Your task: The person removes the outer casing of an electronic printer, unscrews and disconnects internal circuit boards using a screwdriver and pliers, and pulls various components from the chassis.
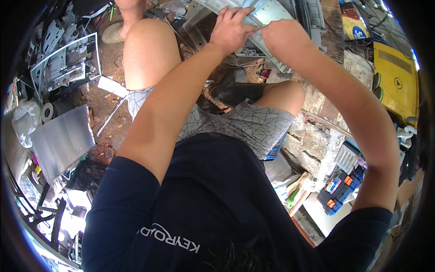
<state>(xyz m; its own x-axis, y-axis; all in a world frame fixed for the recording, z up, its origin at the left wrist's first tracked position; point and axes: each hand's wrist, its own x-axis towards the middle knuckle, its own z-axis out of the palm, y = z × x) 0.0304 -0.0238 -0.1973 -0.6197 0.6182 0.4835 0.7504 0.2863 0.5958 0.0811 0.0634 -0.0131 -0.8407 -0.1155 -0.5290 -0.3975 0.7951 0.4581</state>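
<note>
My left hand [231,29] grips the grey metal chassis [267,13], steadying it; my right hand [276,34] presses alongside, fingers hidden, grip indeterminate.

I'm seeing a flat grey metal panel [62,141] lying on the dirt floor at left, a roll of tape [47,112] sitting just above it, a yellow case [395,81] resting far right, and a blue-and-orange toolbox [340,188] below it.
</note>
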